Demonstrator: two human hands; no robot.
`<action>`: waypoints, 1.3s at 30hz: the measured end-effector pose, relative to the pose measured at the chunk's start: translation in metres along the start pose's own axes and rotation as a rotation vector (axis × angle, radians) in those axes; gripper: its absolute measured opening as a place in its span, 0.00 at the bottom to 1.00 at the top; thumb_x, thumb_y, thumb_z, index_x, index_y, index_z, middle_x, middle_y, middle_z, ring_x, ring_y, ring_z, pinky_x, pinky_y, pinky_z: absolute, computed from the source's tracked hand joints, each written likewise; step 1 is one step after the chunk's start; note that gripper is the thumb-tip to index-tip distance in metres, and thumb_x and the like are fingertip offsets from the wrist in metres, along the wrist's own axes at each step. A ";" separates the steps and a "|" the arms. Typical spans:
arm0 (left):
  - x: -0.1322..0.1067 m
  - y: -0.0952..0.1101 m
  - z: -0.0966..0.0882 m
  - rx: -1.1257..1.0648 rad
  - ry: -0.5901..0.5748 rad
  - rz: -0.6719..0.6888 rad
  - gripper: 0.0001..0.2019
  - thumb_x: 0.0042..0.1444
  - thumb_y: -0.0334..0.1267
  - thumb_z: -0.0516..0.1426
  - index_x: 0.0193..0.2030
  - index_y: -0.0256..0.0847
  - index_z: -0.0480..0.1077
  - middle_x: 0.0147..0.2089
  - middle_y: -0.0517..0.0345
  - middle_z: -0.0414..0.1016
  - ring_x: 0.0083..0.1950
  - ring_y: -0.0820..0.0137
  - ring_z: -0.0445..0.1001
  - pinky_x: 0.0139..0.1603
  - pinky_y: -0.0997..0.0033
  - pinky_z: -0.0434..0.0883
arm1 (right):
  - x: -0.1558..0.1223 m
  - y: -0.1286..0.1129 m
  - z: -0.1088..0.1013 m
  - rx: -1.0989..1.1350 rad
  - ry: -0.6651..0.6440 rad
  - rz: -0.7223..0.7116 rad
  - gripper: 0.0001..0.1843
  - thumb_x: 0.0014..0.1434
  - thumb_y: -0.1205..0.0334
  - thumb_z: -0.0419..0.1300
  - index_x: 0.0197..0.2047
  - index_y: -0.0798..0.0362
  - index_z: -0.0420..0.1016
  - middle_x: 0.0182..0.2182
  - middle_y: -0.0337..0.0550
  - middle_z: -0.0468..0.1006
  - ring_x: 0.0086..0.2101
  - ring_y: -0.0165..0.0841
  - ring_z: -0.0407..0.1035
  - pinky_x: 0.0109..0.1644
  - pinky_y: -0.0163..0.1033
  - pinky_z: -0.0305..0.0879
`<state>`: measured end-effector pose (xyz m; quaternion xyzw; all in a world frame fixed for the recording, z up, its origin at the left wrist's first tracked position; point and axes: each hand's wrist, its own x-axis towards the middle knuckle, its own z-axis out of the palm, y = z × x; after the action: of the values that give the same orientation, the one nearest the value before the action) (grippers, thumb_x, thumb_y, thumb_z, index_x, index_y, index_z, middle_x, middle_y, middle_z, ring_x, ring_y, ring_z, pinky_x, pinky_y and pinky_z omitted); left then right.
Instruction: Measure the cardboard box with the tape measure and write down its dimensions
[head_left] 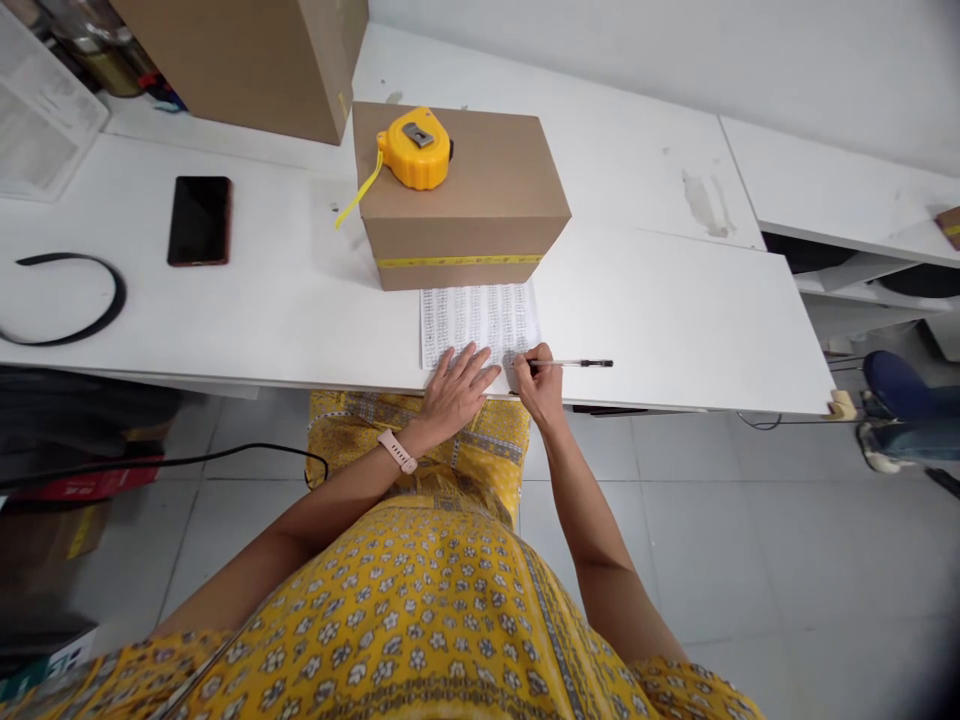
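Observation:
A printed sheet of paper (480, 325) covered in columns of small text lies at the table's front edge, its far end up against or under a cardboard box (465, 240). My left hand (456, 390) rests flat on the sheet's near left part, fingers spread. In my right hand (541, 388) is a pen (585, 363), its clear barrel and dark end sticking out to the right; the fist hides the tip. On top of the box sits a yellow tape measure (420, 150) with a yellow wrist strap hanging over the box's left edge.
On the white table (660, 330) a dark phone (200, 220) and a curved black band (109, 300) lie to the left. A larger cardboard box (247, 60) stands behind. At the far right, part of another person (911, 435) shows. A black cable (247, 448) hangs below the table.

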<state>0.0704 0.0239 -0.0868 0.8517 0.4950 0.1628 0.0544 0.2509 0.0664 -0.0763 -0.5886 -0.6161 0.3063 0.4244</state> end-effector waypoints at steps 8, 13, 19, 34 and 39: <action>-0.001 0.000 0.001 0.000 0.003 -0.001 0.22 0.68 0.37 0.53 0.68 0.43 0.67 0.74 0.47 0.61 0.77 0.54 0.55 0.76 0.42 0.52 | 0.001 0.000 0.000 -0.006 -0.010 -0.007 0.14 0.59 0.55 0.58 0.27 0.48 0.60 0.17 0.29 0.59 0.21 0.27 0.54 0.27 0.35 0.52; 0.000 0.001 0.000 0.005 -0.002 -0.005 0.22 0.67 0.36 0.54 0.67 0.43 0.67 0.74 0.48 0.62 0.77 0.54 0.55 0.76 0.42 0.52 | 0.001 -0.002 -0.001 0.002 -0.021 0.007 0.13 0.59 0.56 0.58 0.27 0.47 0.59 0.17 0.29 0.58 0.21 0.27 0.54 0.27 0.35 0.52; 0.000 0.001 0.000 0.008 -0.014 -0.014 0.22 0.68 0.37 0.53 0.68 0.44 0.67 0.74 0.49 0.61 0.77 0.55 0.54 0.77 0.43 0.51 | 0.001 -0.004 -0.002 -0.013 -0.014 0.010 0.13 0.59 0.55 0.58 0.27 0.47 0.59 0.17 0.29 0.58 0.21 0.28 0.54 0.27 0.35 0.51; 0.002 0.002 -0.003 0.025 -0.028 -0.006 0.22 0.68 0.37 0.53 0.68 0.42 0.67 0.74 0.48 0.61 0.77 0.53 0.55 0.76 0.42 0.53 | 0.001 -0.001 -0.002 -0.006 0.020 0.004 0.13 0.60 0.56 0.58 0.27 0.48 0.60 0.18 0.29 0.59 0.21 0.27 0.54 0.28 0.36 0.52; 0.002 0.001 -0.003 0.021 -0.033 -0.005 0.23 0.68 0.37 0.54 0.68 0.42 0.66 0.75 0.47 0.61 0.77 0.54 0.55 0.76 0.42 0.53 | 0.001 -0.003 -0.002 -0.016 -0.007 -0.004 0.13 0.60 0.55 0.58 0.28 0.47 0.59 0.18 0.29 0.59 0.21 0.28 0.54 0.28 0.36 0.51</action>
<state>0.0712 0.0244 -0.0833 0.8537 0.4977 0.1433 0.0541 0.2515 0.0666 -0.0729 -0.5898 -0.6210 0.3027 0.4182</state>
